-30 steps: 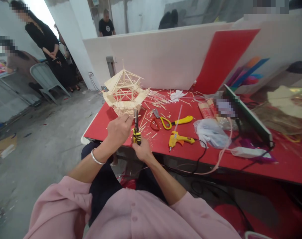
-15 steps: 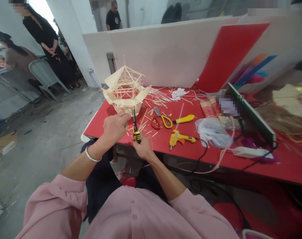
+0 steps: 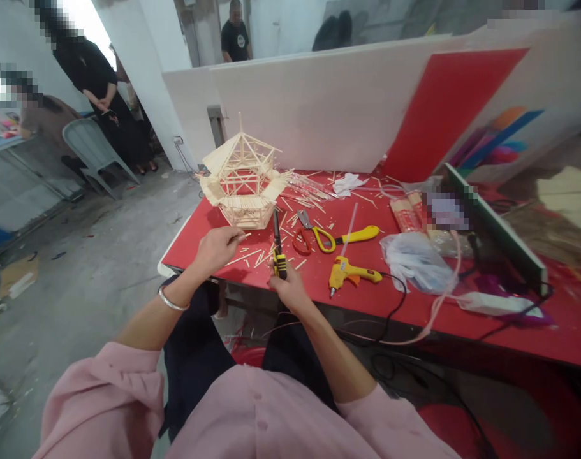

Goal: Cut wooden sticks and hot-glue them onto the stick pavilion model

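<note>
My left hand is closed, its fingertips pinching a short wooden stick in front of the stick model. My right hand wraps around the yellow-and-black handle of a long-nosed lighter, its dark barrel pointing away from me. Behind both hands stands a pavilion model built of thin wooden sticks, with a pointed roof partly covered. Loose sticks lie scattered between the hands and around the model's base. No flame shows at the lighter's tip.
On the red table lie scissors, a yellow-handled cutter, a yellow glue gun with a cord, and a plastic bag. A green-edged board leans at right. White panels stand behind. Other people are at left and back.
My left hand has drawn back from the model's base, and the small stick in its fingers now shows. My right hand with the lighter has moved slightly right, away from the left hand.
</note>
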`<state>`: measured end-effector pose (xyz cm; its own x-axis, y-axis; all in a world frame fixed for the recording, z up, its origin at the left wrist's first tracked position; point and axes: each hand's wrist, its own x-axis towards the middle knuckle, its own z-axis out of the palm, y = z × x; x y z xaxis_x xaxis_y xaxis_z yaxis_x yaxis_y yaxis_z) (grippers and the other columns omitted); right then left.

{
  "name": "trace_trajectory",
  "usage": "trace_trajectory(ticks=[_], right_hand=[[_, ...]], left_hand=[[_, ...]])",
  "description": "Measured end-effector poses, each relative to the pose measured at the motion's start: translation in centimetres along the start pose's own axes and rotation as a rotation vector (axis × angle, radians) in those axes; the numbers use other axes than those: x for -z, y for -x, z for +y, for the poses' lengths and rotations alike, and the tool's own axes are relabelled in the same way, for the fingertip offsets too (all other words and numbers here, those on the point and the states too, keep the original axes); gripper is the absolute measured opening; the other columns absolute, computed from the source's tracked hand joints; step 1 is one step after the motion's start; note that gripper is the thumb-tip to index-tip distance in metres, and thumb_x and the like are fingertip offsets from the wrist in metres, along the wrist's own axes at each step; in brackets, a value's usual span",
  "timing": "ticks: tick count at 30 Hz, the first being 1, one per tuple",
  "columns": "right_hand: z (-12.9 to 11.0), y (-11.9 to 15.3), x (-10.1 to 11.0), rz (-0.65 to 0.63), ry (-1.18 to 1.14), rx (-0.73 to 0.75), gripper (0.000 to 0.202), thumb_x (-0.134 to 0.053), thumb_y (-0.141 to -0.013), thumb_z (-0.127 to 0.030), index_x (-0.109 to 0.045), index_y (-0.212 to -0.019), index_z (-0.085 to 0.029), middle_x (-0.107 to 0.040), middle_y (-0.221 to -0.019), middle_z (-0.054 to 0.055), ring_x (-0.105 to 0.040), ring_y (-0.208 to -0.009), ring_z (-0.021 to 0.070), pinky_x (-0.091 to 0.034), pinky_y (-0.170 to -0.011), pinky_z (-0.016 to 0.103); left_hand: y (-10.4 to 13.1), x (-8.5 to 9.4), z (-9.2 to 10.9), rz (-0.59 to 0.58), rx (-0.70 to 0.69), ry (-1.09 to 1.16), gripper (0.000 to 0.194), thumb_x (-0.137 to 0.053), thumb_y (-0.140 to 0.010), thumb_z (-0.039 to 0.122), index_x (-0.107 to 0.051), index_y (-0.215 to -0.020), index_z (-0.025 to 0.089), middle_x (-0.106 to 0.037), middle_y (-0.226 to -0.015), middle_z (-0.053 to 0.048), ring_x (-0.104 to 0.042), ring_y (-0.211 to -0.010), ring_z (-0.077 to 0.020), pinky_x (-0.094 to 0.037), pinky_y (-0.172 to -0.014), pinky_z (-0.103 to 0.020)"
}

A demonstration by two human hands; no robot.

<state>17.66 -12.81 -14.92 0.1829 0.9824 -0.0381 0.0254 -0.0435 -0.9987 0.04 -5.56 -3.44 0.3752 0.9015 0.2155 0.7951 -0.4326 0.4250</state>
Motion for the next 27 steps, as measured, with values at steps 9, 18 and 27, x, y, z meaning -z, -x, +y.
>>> trace_trajectory(ticks=[9,18,27], right_hand=[[0.7,-0.3,0.3,-0.031,-0.034,-0.073,0.039,-0.056,-0.057,-0.03,-0.057,-0.095,-0.022,-0.053,-0.07,-0.004,-0.048,-0.062,0.0141,-0.04,-0.059,0.029],[0.3,0.5,0.4,-0.17,-0.072,-0.131,0.028,-0.062,-0.059,-0.031,-0.061,-0.084,-0.02,-0.059,-0.067,-0.003,-0.051,-0.061,0.0134,-0.042,-0.059,0.028],[0.3,-0.9,2.2,-0.048,-0.172,-0.232,0.043,-0.06,-0.055,-0.029,-0.058,-0.097,-0.02,-0.061,-0.076,-0.002,-0.06,-0.064,0.0156,-0.049,-0.062,0.032]], left_hand=[[0.6,-2.1,-1.5,-0.005,-0.013,0.213,0.027,-0.056,-0.09,0.037,-0.068,-0.073,0.019,-0.058,-0.061,0.002,-0.051,-0.06,-0.0129,-0.036,-0.06,-0.025],[0.2,-3.7,-2.7,0.059,0.011,0.262,0.019,-0.055,-0.088,0.023,-0.073,-0.085,0.018,-0.07,-0.075,-0.001,-0.059,-0.069,-0.0147,-0.045,-0.066,-0.025],[0.8,-7.7,-6.4,0.062,0.111,0.144,0.016,-0.06,-0.084,0.015,-0.076,-0.087,0.019,-0.072,-0.089,-0.006,-0.063,-0.08,-0.0174,-0.049,-0.076,-0.03]])
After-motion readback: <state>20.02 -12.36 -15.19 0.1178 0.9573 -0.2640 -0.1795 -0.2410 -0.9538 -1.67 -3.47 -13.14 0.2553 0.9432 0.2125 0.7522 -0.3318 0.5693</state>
